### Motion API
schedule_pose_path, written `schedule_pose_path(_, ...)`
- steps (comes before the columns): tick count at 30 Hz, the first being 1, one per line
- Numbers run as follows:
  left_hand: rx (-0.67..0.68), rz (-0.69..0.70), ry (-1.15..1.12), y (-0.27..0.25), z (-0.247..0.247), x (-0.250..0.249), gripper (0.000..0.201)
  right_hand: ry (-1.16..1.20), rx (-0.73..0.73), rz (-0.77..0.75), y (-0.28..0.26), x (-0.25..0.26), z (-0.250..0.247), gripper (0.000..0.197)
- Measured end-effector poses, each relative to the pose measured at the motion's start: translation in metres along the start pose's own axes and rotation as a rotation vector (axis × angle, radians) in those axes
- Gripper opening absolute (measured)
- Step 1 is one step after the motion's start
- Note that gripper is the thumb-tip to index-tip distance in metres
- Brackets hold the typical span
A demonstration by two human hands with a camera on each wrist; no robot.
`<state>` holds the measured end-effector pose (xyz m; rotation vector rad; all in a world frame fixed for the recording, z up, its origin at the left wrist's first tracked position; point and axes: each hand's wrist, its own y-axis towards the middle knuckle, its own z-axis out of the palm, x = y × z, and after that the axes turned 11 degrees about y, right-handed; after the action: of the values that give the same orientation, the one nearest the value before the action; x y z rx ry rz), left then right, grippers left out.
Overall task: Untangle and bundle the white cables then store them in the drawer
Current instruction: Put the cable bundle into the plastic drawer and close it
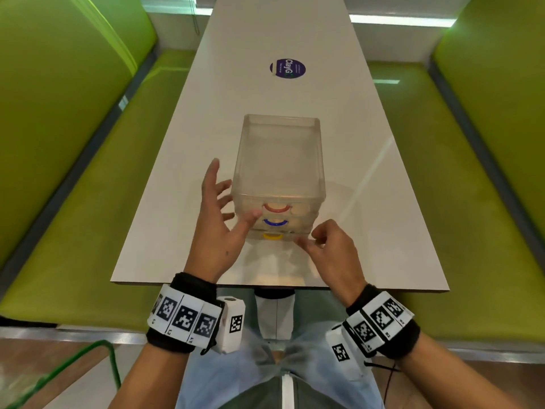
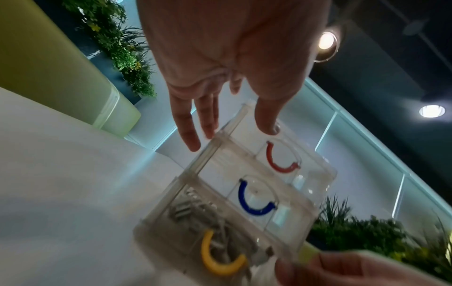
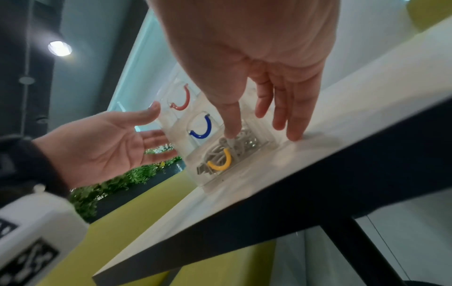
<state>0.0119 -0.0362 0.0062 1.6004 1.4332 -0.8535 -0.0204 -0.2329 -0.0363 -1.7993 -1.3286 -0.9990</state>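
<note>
A clear plastic drawer unit (image 1: 278, 160) stands on the white table (image 1: 177, 231), with red, blue and yellow handles stacked on its front. The white cables (image 2: 186, 209) (image 3: 239, 139) lie bunched inside the bottom drawer, behind the yellow handle (image 1: 272, 236) (image 3: 220, 162). That drawer looks pushed in. My left hand (image 1: 234, 202) (image 2: 229, 135) is spread at the unit's left front corner, thumb by the red handle (image 1: 276, 208), holding nothing. My right hand (image 1: 309, 237) (image 3: 261, 133) hovers at the lower right front corner, fingers loose and empty.
Green padded benches (image 1: 73, 202) run along both sides of the narrow table. A round purple sticker (image 1: 287, 68) sits further along the tabletop. The table's near edge (image 1: 265, 286) is just in front of my wrists. A green cord (image 1: 88, 358) curls on the floor at lower left.
</note>
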Motion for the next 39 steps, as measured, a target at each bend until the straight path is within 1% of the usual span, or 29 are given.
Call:
schedule_pose_path(1, 0.023, -0.067, 0.014, -0.001, 0.005, 0.006, 0.089, 0.017, -0.008, -0.01, 0.0, -0.001, 0.001, 0.03)
schedule_pose_path(2, 0.029, -0.14, 0.028, -0.002, 0.01, 0.011, 0.087, 0.037, -0.015, -0.022, 0.0, -0.001, 0.002, 0.026)
schedule_pose_path(4, 0.007, -0.274, 0.091, -0.004, 0.022, 0.018, 0.064, 0.105, -0.025, -0.02, -0.002, -0.002, 0.004, 0.022)
schedule_pose_path(5, -0.011, -0.306, 0.155, -0.005, 0.026, 0.019, 0.053, 0.156, -0.027, -0.004, -0.004, -0.001, 0.004, 0.024)
schedule_pose_path(6, -0.027, -0.31, 0.214, -0.005, 0.028, 0.02, 0.046, 0.207, -0.028, 0.014, -0.004, 0.0, 0.004, 0.027)
schedule_pose_path(8, -0.052, -0.291, 0.263, -0.005, 0.027, 0.02, 0.042, 0.262, -0.03, 0.03, -0.001, 0.0, 0.004, 0.032)
schedule_pose_path(12, -0.026, -0.265, 0.307, -0.002, 0.021, 0.019, 0.044, 0.226, 0.007, 0.028, 0.007, -0.002, 0.002, 0.034)
schedule_pose_path(16, 0.007, -0.274, 0.279, -0.002, 0.016, 0.019, 0.047, 0.189, 0.064, 0.036, 0.006, -0.003, -0.003, 0.033)
schedule_pose_path(17, 0.021, -0.27, 0.266, -0.002, 0.013, 0.02, 0.046, 0.185, 0.084, 0.032, 0.006, -0.001, -0.004, 0.035)
schedule_pose_path(20, 0.066, -0.236, 0.253, -0.001, 0.009, 0.025, 0.046, 0.238, 0.156, 0.025, 0.009, 0.005, -0.007, 0.055)
schedule_pose_path(21, 0.074, -0.232, 0.259, 0.0, 0.009, 0.026, 0.045, 0.249, 0.184, 0.033, 0.011, 0.008, -0.008, 0.057)
schedule_pose_path(24, 0.077, -0.231, 0.262, 0.001, 0.009, 0.029, 0.044, 0.242, 0.231, 0.045, 0.013, 0.013, -0.01, 0.054)
schedule_pose_path(29, 0.076, -0.225, 0.258, 0.0, 0.01, 0.03, 0.043, 0.225, 0.227, 0.026, 0.013, 0.013, -0.008, 0.056)
schedule_pose_path(32, 0.096, -0.225, 0.264, 0.0, 0.009, 0.028, 0.046, 0.153, 0.154, -0.01, 0.014, 0.012, -0.001, 0.054)
schedule_pose_path(34, 0.149, -0.224, 0.267, 0.0, 0.006, 0.025, 0.052, 0.091, 0.142, -0.032, 0.017, 0.012, 0.001, 0.053)
schedule_pose_path(35, 0.188, -0.225, 0.267, 0.0, 0.003, 0.024, 0.058, 0.099, 0.168, -0.025, 0.02, 0.013, -0.002, 0.054)
schedule_pose_path(37, 0.271, -0.233, 0.258, 0.0, -0.003, 0.023, 0.073, 0.173, 0.282, 0.038, 0.024, 0.014, -0.013, 0.061)
schedule_pose_path(39, 0.32, -0.238, 0.245, 0.001, -0.006, 0.026, 0.091, 0.168, 0.406, 0.081, 0.027, 0.015, -0.026, 0.075)
